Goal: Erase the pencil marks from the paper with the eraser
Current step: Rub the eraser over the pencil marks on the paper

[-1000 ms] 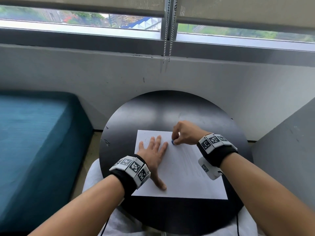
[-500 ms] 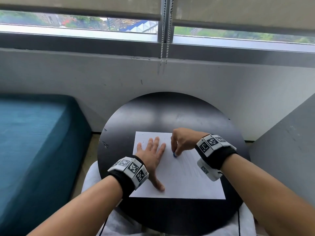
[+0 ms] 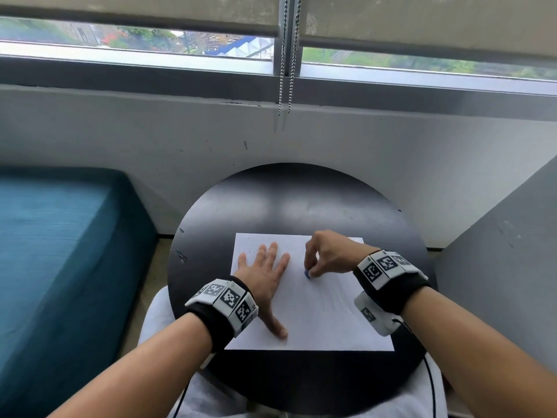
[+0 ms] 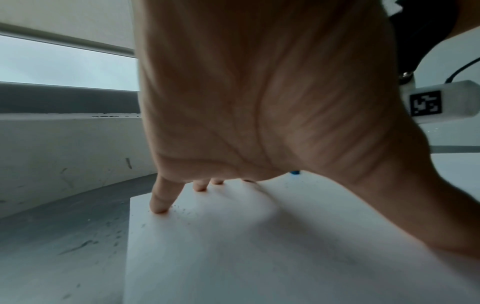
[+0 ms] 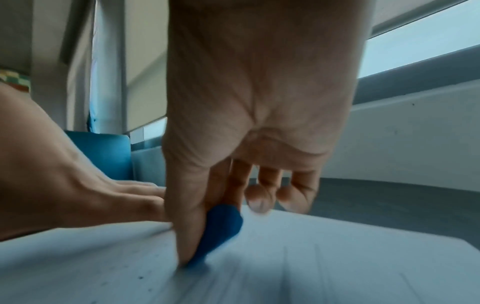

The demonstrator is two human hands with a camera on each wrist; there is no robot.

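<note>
While the flat left hand (image 3: 265,276) presses the white paper sheet (image 3: 325,321) so it cannot slide on the round black worktop (image 3: 286,200), the right hand (image 3: 328,254) fingers (image 5: 187,236) pinch the small blue eraser (image 5: 221,228) mid-sheet.

A round black table (image 3: 289,200) stood against a white wall (image 3: 391,164) below a window (image 3: 180,40). Beige roller blinds (image 3: 422,22) were drawn most of the way down, and their two bead chains (image 3: 285,64) hung over the grey sill (image 3: 150,76). A teal upholstered seat (image 3: 60,251) sat left of the table, and a grey panel (image 3: 506,267) rose to its right.
</note>
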